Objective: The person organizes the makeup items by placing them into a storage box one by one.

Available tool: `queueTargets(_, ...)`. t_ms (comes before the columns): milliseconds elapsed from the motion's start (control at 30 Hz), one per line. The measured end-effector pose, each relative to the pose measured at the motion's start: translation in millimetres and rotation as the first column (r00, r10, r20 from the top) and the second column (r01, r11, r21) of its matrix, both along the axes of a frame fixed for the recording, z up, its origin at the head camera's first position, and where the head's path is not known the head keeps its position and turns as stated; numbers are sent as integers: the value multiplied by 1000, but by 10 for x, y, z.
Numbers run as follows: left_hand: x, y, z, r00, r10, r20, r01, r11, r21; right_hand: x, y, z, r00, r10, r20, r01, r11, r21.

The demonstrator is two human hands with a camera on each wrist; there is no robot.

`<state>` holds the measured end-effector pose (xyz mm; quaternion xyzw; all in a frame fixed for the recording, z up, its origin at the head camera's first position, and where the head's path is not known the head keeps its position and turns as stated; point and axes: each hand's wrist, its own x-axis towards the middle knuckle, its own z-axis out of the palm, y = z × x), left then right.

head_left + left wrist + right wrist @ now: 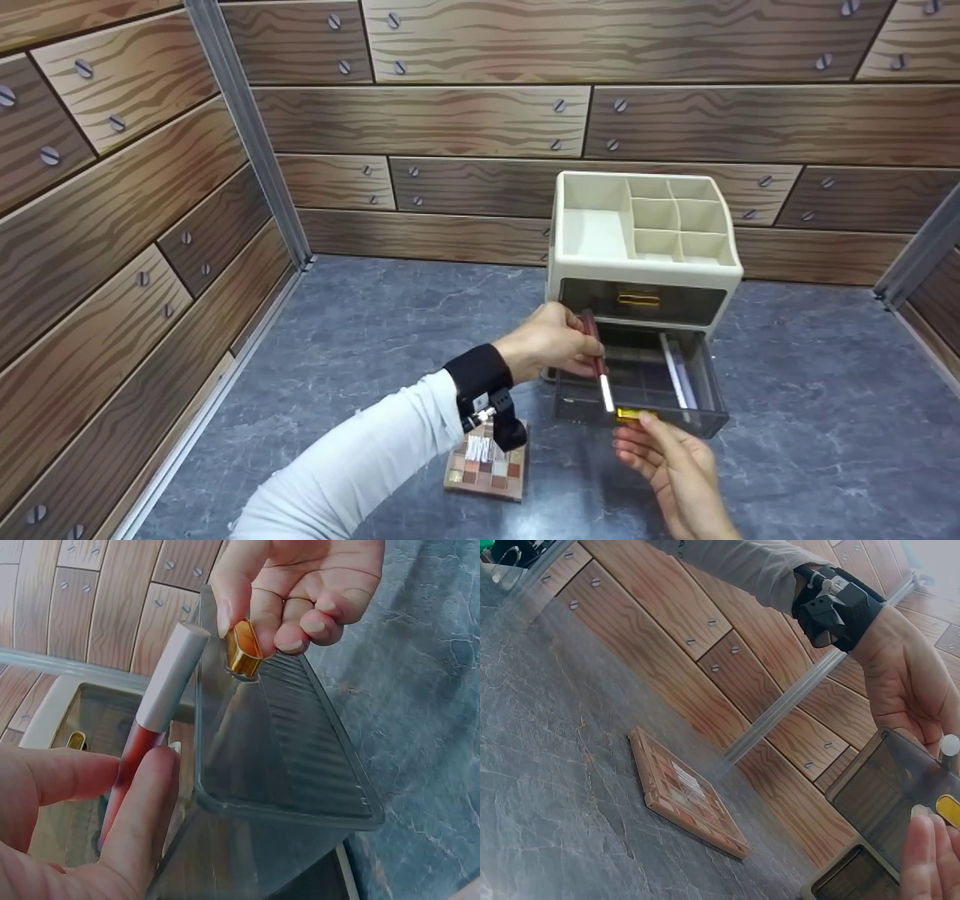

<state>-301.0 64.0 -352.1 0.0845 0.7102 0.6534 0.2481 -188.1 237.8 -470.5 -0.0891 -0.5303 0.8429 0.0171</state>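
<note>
In the head view my left hand [551, 341] pinches a slim dark red tube with a silver cap [606, 391], which looks like lip gloss, between thumb and fingers. The tube slants over the left part of a pulled-out smoky clear drawer [694, 425]. My right hand [679, 469] has thumb and forefinger on the drawer's gold handle [634, 414]; the left wrist view shows them pinching that handle [244, 651], other fingers loosely bent. Inside the drawer, a long pale item [679, 375] lies along the right side.
The drawer belongs to a cream cosmetics organizer [649, 268] with open compartments on top and a closed upper drawer [592, 300]. An eyeshadow palette [484, 476] lies on the grey marbled tabletop [390, 322], partly under the left wrist camera. Wood-patterned walls [480, 124] stand behind and at the sides.
</note>
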Motion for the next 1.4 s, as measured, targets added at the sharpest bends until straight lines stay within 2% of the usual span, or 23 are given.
queueTargets(100, 17, 9, -16, 1000, -12, 7, 12, 1000, -7, 3, -5, -4, 1000, 0, 17, 0, 1000, -1)
queueTargets(233, 40, 24, -39, 998, -15, 54, 14, 1000, 13, 6, -7, -6, 1000, 0, 18, 0, 1000, -5)
queueTargets(533, 65, 95, -55, 983, 67, 169, -89, 989, 122, 7, 8, -16, 1000, 11, -20, -11, 1000, 14)
queueTargets(800, 118, 214, -75, 979, 112, 172, -139, 978, 156, 13, 11, -22, 998, 29, -48, -29, 1000, -2)
queueTargets(1100, 119, 283, -60, 973, 131, 188, -149, 985, 85, 9, 6, -15, 999, 18, -37, -19, 1000, -23)
queueTargets(1200, 127, 328, -63, 965, 165, 205, -189, 977, 102, 11, 12, -18, 999, 23, -44, -24, 999, -23)
queueTargets(1333, 155, 411, -92, 948, 237, 213, -271, 952, 144, 10, 13, -23, 998, 31, -53, -32, 999, -17)
queueTargets(1400, 165, 436, -100, 945, 253, 207, -285, 948, 142, 8, 13, -21, 998, 37, -59, -39, 999, -19)
